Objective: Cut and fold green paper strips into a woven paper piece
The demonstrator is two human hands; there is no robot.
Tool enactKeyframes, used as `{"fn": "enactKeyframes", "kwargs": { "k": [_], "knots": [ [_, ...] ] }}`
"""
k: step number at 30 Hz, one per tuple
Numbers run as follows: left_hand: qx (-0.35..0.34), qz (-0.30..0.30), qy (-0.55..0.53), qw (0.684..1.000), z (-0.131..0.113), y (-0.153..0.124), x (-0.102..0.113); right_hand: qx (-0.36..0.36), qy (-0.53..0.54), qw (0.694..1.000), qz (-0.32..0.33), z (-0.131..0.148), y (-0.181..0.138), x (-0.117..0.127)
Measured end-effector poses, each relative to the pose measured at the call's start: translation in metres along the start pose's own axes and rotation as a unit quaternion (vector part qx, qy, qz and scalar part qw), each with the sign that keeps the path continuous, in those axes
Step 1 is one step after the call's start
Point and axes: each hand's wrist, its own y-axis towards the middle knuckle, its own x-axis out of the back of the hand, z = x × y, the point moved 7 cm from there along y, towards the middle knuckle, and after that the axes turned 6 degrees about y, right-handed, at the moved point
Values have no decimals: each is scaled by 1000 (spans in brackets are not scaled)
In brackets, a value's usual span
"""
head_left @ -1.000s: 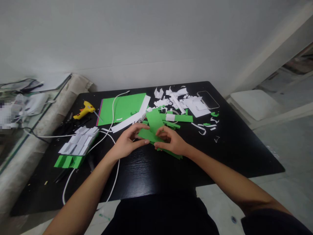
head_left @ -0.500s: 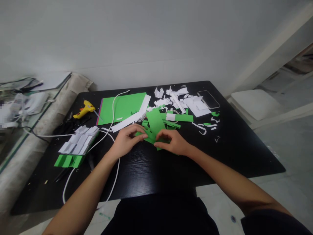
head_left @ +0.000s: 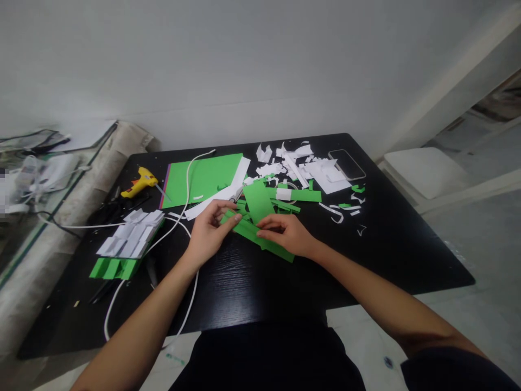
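A long green paper strip (head_left: 250,232), seemingly creased along its length, slants across the front of the paper pile. My left hand (head_left: 211,225) pinches its left end between thumb and fingers. Farther right, my right hand (head_left: 287,233) has thumb and fingertips closed on the strip's upper edge; its right end shows beneath that hand. Just behind stands a broad curved green paper piece (head_left: 259,202). Other green strips lie around it, one with a white band (head_left: 284,194) around it.
White paper scraps (head_left: 295,163) and a phone-like flat object (head_left: 347,165) lie at the back right. On the left are a yellow glue gun (head_left: 140,182), green sheets (head_left: 203,176), a folded white-and-green paper piece (head_left: 132,236) and a looping white cable (head_left: 188,184).
The green strip has turned into fuller view, its face and right end now showing below my right hand. Both hands have shifted only slightly.
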Motion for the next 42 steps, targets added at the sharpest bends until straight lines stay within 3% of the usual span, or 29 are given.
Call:
{"fn": "enactKeyframes", "kwargs": {
  "k": [12, 16, 21, 29, 32, 36, 39, 42],
  "knots": [
    [15, 20, 34, 999, -1, 1, 4, -17, 21, 1000, 3, -2, 0, 0],
    [16, 77, 18, 997, 0, 2, 2, -7, 12, 1000, 22, 2, 0, 1],
    [-35, 182, 95, 978, -5, 2, 1, -12, 0, 998, 57, 5, 0, 3],
    [-32, 224, 120, 967, -3, -2, -7, -10, -36, 994, 107, 10, -3, -7],
    [-32, 239, 110, 964, -5, -7, -16, 3, -19, 996, 85, 10, -4, -12],
    [-8, 195, 79, 978, -5, -9, -23, 13, -1, 999, 39, 8, -3, -14],
    [55, 125, -27, 990, 1, -9, -23, 7, 16, 1000, 3, 8, -2, -11],
    [101, 90, -122, 983, 7, -10, -26, 4, 37, 999, -28, 9, -2, -8]
  ]
}}
